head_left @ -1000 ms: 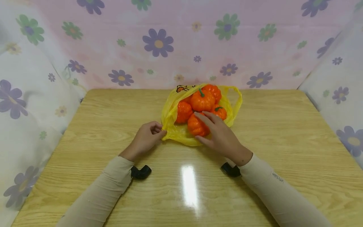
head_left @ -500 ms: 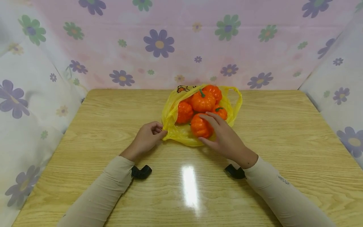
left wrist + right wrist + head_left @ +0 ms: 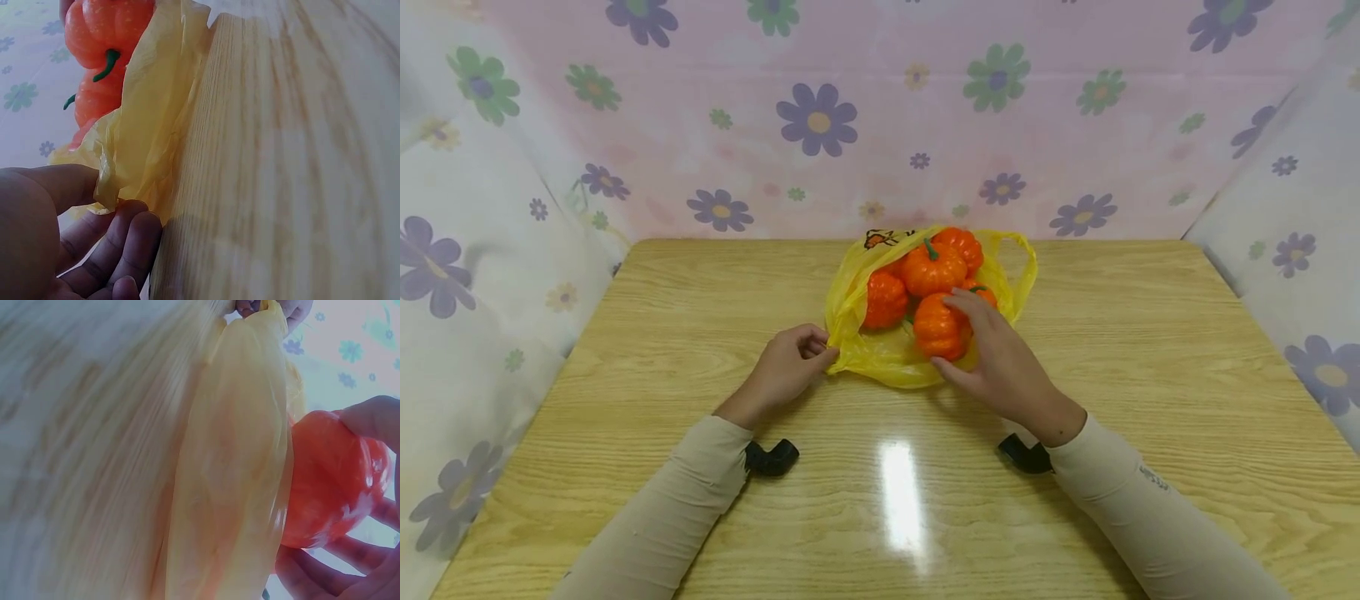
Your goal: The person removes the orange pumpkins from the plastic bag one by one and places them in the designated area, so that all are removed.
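Note:
A yellow plastic bag point(image 3: 887, 371) lies on its side, its mouth facing the front, with several orange toy pumpkins inside. My left hand point(image 3: 778, 367) pinches the left corner of the bag's mouth between thumb and fingers; the left wrist view shows the bunched plastic point(image 3: 107, 187) there. In my right hand point(image 3: 1003, 367), thumb below and fingers over the far side, is the front pumpkin point(image 3: 940, 329), its green stem pointing left. The right wrist view shows this pumpkin point(image 3: 331, 478) at the bag's rim. Behind it sit a pumpkin with an upright stem point(image 3: 934, 271) and another pumpkin point(image 3: 886, 300) at left.
The bag's loop handle point(image 3: 1026, 267) sticks out at the right, near the back edge of the wooden table point(image 3: 662, 283). Flowered cloth point(image 3: 880, 125) hangs behind and at both sides. A black curved piece point(image 3: 775, 458) sits at the left wrist, a similar black piece point(image 3: 1025, 454) at the right.
My right hand has shifted a little to the right with the front pumpkin, whose stem has come into sight on its left. My left hand has stayed at the bag's corner.

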Demonstrator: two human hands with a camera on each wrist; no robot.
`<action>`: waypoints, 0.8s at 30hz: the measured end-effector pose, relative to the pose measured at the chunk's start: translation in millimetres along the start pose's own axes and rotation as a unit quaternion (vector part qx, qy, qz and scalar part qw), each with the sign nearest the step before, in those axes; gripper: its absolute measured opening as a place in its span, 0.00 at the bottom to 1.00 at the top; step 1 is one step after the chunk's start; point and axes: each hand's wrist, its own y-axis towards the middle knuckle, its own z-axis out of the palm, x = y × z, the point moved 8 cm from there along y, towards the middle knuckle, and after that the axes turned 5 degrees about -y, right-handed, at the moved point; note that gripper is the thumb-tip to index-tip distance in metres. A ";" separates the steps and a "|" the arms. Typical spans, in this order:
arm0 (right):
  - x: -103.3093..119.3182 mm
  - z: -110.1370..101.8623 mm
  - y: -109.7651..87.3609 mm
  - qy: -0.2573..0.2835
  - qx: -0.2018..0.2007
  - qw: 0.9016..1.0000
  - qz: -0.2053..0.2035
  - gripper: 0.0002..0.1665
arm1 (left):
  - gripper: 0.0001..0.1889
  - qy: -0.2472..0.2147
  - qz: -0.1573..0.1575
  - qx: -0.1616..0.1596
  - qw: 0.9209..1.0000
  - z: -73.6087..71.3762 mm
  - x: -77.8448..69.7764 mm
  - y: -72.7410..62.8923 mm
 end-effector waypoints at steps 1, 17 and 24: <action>-0.2 -1.2 0.0 -0.002 -0.005 1.000 -0.003 0.46 | 0.11 -0.001 0.000 0.000 1.000 0.0 0.0 -0.3; -12.2 -23.2 -1.8 -0.044 -0.060 0.997 -0.003 0.45 | 0.11 -0.002 0.008 0.009 1.000 2.3 -3.1 -2.6; -21.7 -32.2 -3.3 -0.044 -0.078 0.996 0.020 0.46 | 0.10 -0.010 0.011 0.010 1.000 2.2 -2.9 -3.0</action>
